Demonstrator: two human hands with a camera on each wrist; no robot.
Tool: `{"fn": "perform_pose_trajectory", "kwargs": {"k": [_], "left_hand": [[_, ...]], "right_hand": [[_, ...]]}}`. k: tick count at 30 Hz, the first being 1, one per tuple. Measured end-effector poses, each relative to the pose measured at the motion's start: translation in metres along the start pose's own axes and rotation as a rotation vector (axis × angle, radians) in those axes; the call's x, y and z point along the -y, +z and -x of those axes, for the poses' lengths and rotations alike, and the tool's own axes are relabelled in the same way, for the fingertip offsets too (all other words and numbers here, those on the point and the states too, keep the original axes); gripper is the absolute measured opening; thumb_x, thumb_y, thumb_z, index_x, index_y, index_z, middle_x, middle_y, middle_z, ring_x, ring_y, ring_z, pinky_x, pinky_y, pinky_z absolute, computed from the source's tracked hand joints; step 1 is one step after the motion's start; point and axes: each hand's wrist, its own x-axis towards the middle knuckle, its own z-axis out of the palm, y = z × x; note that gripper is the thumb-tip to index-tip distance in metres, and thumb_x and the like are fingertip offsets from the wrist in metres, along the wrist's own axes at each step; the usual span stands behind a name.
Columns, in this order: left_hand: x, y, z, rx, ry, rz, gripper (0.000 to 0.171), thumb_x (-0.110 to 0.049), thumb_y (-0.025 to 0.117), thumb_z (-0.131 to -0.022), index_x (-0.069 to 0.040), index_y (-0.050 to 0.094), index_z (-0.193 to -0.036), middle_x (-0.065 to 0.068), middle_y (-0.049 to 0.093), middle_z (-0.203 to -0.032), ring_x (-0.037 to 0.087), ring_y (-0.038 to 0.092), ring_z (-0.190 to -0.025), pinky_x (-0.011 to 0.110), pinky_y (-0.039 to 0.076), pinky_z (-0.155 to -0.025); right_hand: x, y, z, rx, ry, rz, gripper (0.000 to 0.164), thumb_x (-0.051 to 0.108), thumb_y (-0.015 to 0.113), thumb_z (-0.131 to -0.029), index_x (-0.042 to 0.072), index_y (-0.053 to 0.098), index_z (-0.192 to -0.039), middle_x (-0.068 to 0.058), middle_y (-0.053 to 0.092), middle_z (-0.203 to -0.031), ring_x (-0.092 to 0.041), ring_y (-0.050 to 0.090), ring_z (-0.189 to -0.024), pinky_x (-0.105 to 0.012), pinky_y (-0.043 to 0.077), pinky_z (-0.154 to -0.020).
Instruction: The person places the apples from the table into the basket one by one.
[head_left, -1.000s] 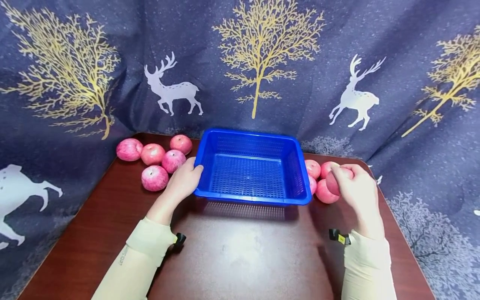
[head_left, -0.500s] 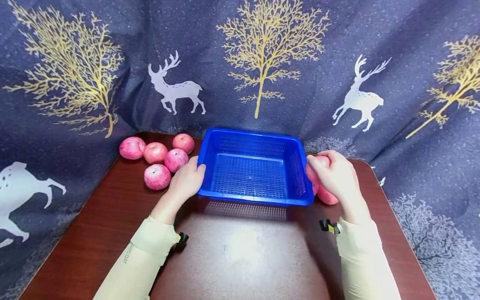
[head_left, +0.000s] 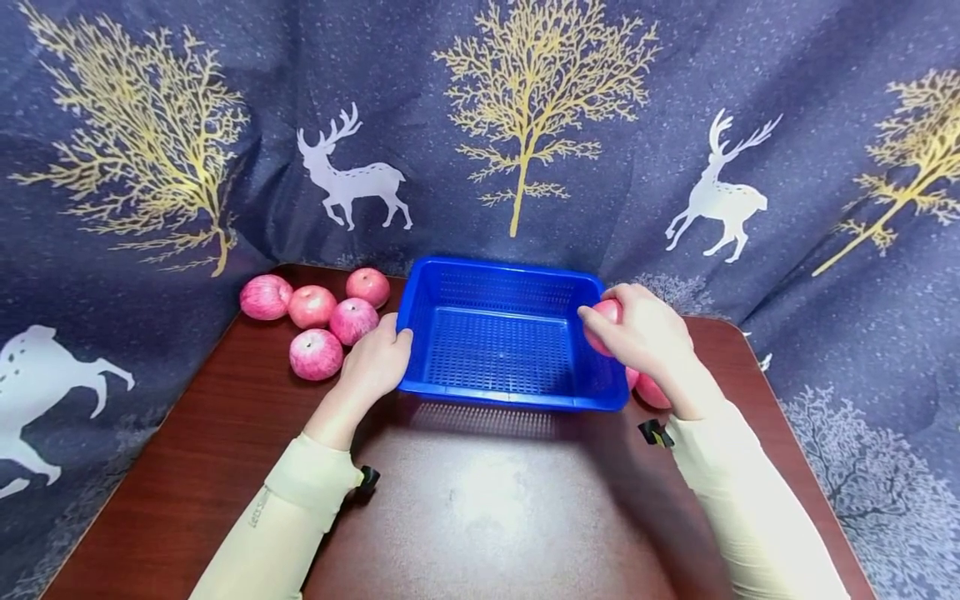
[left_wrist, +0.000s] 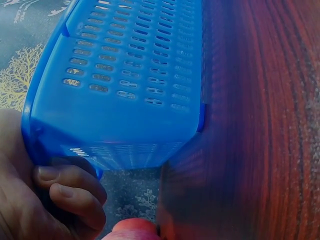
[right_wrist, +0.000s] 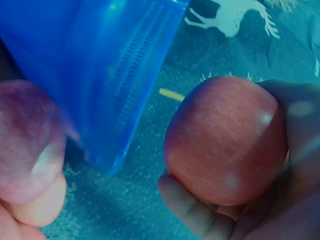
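A blue plastic basket (head_left: 498, 398) with perforated walls stands at the back middle of the table, its inside bare. My left hand (head_left: 377, 358) grips its left rim, thumb over the edge and fingers curled beneath, as the left wrist view shows. In my right hand (head_left: 647, 333) is a red apple (head_left: 603, 321), held over the basket's right rim. The right wrist view shows that apple (right_wrist: 227, 142) between thumb and fingers. Below the right hand, more apples (head_left: 651, 392) sit beside the basket's right wall, partly hidden by the hand and rim.
Several apples (head_left: 315, 354) lie in a cluster at the table's back left, next to the left hand. The brown wooden table (head_left: 480, 517) extends toward me. A dark blue cloth (head_left: 450, 125) printed with deer and trees hangs behind it.
My right hand has carried an apple leftward from the right-hand group to above the basket's right rim. The left hand keeps its grip on the basket.
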Motion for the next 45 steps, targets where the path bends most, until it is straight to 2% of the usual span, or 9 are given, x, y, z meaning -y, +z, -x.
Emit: {"fn": "perform_pose_trajectory", "kwargs": {"k": [4,9,20,31,45], "left_hand": [[0.002,0.001,-0.001,-0.007,0.003,0.000,0.050,-0.040,0.035,-0.104,-0.013,0.040,-0.145,0.013,0.054,-0.139,0.035,0.052,-0.122,0.057,0.041,-0.095],[0.001,0.001,-0.001,-0.009,0.000,-0.001,0.049,-0.041,0.036,-0.103,-0.014,0.041,-0.145,0.013,0.054,-0.138,0.035,0.052,-0.121,0.058,0.041,-0.095],[0.001,0.001,-0.001,-0.007,0.011,0.014,0.050,-0.040,0.037,-0.103,-0.012,0.041,-0.144,0.014,0.055,-0.137,0.035,0.052,-0.121,0.056,0.041,-0.096],[0.001,0.000,0.001,0.000,0.001,0.020,0.049,-0.040,0.037,-0.104,-0.011,0.041,-0.143,0.015,0.054,-0.137,0.035,0.052,-0.121,0.056,0.041,-0.096],[0.005,0.003,-0.002,-0.017,0.010,0.027,0.048,-0.041,0.038,-0.103,-0.013,0.042,-0.142,0.014,0.056,-0.136,0.035,0.053,-0.120,0.056,0.042,-0.095]], "right_hand": [[0.010,0.003,-0.011,0.008,-0.047,0.031,0.061,0.074,0.049,-0.086,0.020,0.063,-0.110,-0.003,0.061,-0.110,-0.027,0.059,-0.100,-0.052,0.046,-0.081],[0.021,0.008,-0.023,0.009,-0.103,0.067,0.053,0.070,0.053,-0.087,0.021,0.063,-0.105,-0.001,0.061,-0.101,-0.025,0.059,-0.088,-0.050,0.047,-0.073],[0.042,0.019,-0.037,0.002,-0.195,0.112,0.049,0.066,0.056,-0.085,0.020,0.063,-0.100,0.002,0.058,-0.090,-0.023,0.057,-0.073,-0.046,0.046,-0.060],[0.063,0.027,-0.051,0.022,-0.278,0.146,0.048,0.065,0.056,-0.085,0.019,0.061,-0.097,0.002,0.055,-0.085,-0.021,0.055,-0.069,-0.043,0.045,-0.058],[0.079,0.045,-0.072,0.084,-0.398,0.140,0.054,0.069,0.055,-0.086,0.018,0.062,-0.103,0.004,0.054,-0.088,-0.016,0.053,-0.069,-0.036,0.045,-0.057]]}}
